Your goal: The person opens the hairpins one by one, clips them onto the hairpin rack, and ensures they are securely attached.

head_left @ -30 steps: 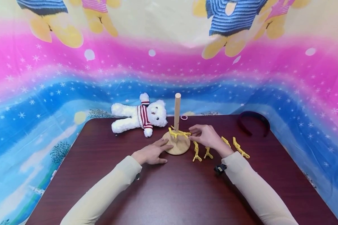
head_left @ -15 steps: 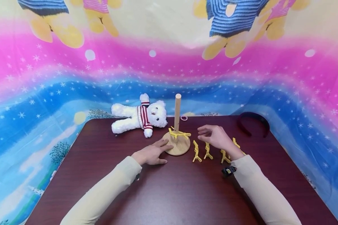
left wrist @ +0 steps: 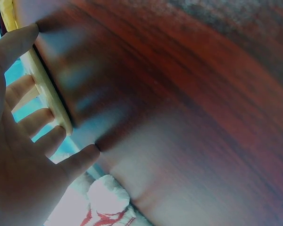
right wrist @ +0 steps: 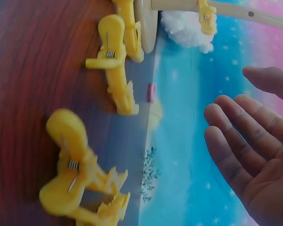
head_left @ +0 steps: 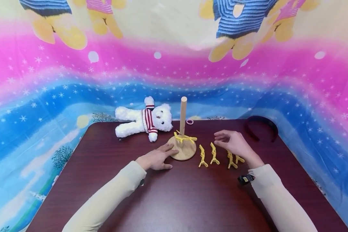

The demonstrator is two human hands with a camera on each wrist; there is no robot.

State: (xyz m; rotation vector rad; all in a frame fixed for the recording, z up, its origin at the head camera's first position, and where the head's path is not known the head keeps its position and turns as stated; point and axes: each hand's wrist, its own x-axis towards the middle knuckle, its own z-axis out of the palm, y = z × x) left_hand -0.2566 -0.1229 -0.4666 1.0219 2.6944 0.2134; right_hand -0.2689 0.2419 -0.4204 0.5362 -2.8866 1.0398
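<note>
My left hand rests with its fingers spread on the round base of a wooden stand. The stand's post rises upright, and yellow alligator hair clips are clamped low on it. My right hand hovers to the right with its fingers loosely bent and nothing between them. Below it lie several more yellow hair clips, including one nearest the stand and another beside it. In the right wrist view, one hair clip shows its metal spring, apart from the fingers.
Behind the stand's left side lies a white teddy bear in a striped sweater. A pink ring is behind the post, and a dark headband sits at the back right. A printed cloth hangs around the dark table.
My right hand has moved right, away from the clips on the post, and is now over the row of loose hair clips. The left hand has stayed on the base.
</note>
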